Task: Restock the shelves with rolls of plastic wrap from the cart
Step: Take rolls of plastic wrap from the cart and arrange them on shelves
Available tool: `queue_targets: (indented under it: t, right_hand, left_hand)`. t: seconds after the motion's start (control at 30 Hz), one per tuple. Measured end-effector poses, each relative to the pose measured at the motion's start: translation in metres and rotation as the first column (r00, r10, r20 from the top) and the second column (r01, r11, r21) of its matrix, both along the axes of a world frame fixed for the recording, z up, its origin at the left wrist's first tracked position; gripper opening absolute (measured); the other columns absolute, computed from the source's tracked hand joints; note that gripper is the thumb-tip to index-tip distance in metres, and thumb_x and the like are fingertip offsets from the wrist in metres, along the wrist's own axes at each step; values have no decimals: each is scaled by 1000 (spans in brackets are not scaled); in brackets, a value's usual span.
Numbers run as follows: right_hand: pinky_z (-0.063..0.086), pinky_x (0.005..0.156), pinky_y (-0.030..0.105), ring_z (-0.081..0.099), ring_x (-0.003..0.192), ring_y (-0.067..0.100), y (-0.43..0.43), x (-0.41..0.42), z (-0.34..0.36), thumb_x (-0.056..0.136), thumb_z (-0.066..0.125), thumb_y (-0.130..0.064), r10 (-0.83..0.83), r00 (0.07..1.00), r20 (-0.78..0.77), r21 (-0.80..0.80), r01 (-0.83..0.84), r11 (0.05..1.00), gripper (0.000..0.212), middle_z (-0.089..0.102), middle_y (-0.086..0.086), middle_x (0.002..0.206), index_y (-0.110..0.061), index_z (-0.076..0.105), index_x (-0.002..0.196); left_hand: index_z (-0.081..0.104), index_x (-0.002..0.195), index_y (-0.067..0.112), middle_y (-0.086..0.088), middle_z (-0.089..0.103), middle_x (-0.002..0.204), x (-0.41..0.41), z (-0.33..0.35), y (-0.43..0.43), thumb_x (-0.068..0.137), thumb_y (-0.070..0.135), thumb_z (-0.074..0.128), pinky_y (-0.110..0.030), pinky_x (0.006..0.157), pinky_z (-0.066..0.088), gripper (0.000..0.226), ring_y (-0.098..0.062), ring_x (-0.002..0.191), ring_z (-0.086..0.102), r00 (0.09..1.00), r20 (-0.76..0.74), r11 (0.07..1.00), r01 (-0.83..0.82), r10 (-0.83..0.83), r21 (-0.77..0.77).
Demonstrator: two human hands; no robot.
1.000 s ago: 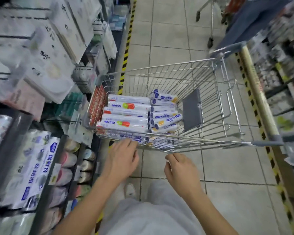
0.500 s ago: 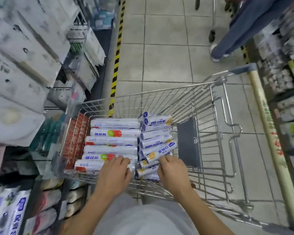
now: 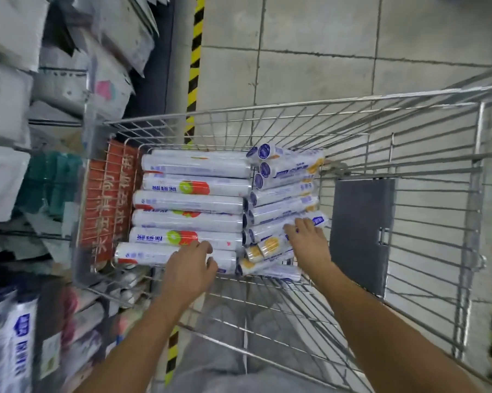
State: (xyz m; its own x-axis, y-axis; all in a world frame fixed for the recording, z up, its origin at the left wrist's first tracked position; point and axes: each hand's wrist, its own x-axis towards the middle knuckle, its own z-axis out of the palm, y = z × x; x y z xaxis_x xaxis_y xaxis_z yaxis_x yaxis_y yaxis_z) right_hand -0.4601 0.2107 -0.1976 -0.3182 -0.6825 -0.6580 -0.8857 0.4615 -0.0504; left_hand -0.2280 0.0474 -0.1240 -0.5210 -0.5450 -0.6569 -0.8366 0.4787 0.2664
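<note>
The rolls of plastic wrap lie inside the cart (image 3: 476, 194), packed into its left half in two stacks. The long rolls (image 3: 193, 199) lie crosswise, one behind another, toward the cart's left end. The short rolls (image 3: 284, 188), with blue end caps, are piled just beside them toward the cart's middle, some of them tilted.

The left hand (image 3: 188, 268) reaches over the cart's near rim and is clamped on the nearest long roll (image 3: 142, 253), with the fingers curled over its top and the thumb on its near side. The right hand (image 3: 310, 245) lies on the near end of the short pile, with its fingers (image 3: 295, 226) spread over the topmost roll there. Whether it grips that roll or only rests on it cannot be told.

A red sign panel (image 3: 108, 199) with white lettering stands against the cart's left end wall. A grey flap (image 3: 361, 234) sits in the wire floor to the right of the short rolls.

Outside the cart on its left are shelves (image 3: 12, 109) crowded with blurred white packages. Beyond its far rim a yellow-and-black stripe (image 3: 195, 66) runs along the tiled floor (image 3: 324, 52).
</note>
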Motion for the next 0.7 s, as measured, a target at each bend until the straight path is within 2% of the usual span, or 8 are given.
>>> queue_targets:
  t: [0.1, 0.2, 0.27, 0.33, 0.43, 0.53, 0.6, 0.7]
  right_hand:
    - [47, 85, 47, 57, 102, 37, -1, 2, -17, 51, 82, 7, 4, 999, -53, -14, -5, 1000, 59, 59, 13, 103, -10, 64, 104]
    - [39, 92, 45, 52, 110, 33, -1, -1, -18, 60, 81, 0, 41, 999, -17, -63, -42, 997, 63, 56, 8, 114, -16, 58, 116]
    - [41, 87, 44, 55, 106, 33, -3, -1, -10, 71, 83, -16, 8, 1000, 10, -139, -7, 990, 56, 59, 7, 114, -19, 60, 121]
    - [46, 84, 44, 57, 103, 34, -11, 4, 4, 84, 77, -32, -115, 980, 163, -208, 148, 967, 51, 62, 9, 114, -18, 60, 131]
    - [44, 71, 37, 55, 84, 20, -30, 17, 29, 89, 74, -43, -318, 758, 570, -137, 469, 873, 48, 62, 1, 93, -18, 63, 128]
    - [43, 61, 26, 55, 67, 6, -47, 36, 50, 86, 76, -45, -404, 520, 753, -44, 652, 757, 36, 64, -8, 77, -20, 69, 111]
    - [41, 59, 20, 54, 63, -1, -56, 49, 60, 88, 72, -50, -413, 462, 785, -10, 675, 737, 30, 64, -12, 73, -25, 70, 106]
    - [48, 64, 25, 59, 68, 2, -68, 51, 70, 89, 65, -59, -407, 476, 779, 12, 638, 770, 36, 66, -10, 76, -27, 70, 105]
  left_hand:
    - [64, 118, 19, 1, 64, 110, 2, -15, -4, 97, 29, 57, -36, 84, 51, 24, -19, 101, 60, 998, -9, 993, -68, 69, 97]
    - [65, 114, 19, 3, 63, 102, -3, -18, -4, 93, 26, 64, -35, 81, 51, 22, -17, 91, 61, 963, -11, 931, -257, 269, 259]
    - [64, 111, 21, 2, 66, 97, -9, -14, -2, 89, 27, 68, -35, 77, 55, 23, -19, 87, 65, 882, 10, 816, -441, 471, 373]
    - [63, 115, 21, -2, 69, 101, -18, -8, 0, 92, 23, 71, -28, 74, 56, 25, -18, 94, 68, 780, 67, 651, -564, 623, 508]
    - [64, 126, 21, -3, 72, 112, -31, -3, 1, 95, 22, 71, -31, 89, 57, 32, -19, 106, 69, 635, 145, 406, -636, 759, 656]
    - [65, 126, 21, -3, 75, 115, -41, -1, -2, 99, 27, 65, -37, 96, 54, 28, -21, 107, 71, 513, 166, 235, -627, 842, 743]
    - [66, 125, 17, -7, 75, 117, -45, -1, -6, 101, 27, 61, -38, 96, 54, 27, -24, 108, 71, 460, 163, 171, -601, 873, 781]
    - [63, 133, 11, -16, 70, 126, -47, -2, -14, 98, 36, 60, -45, 99, 53, 43, -32, 115, 66, 425, 194, 91, -564, 884, 821]
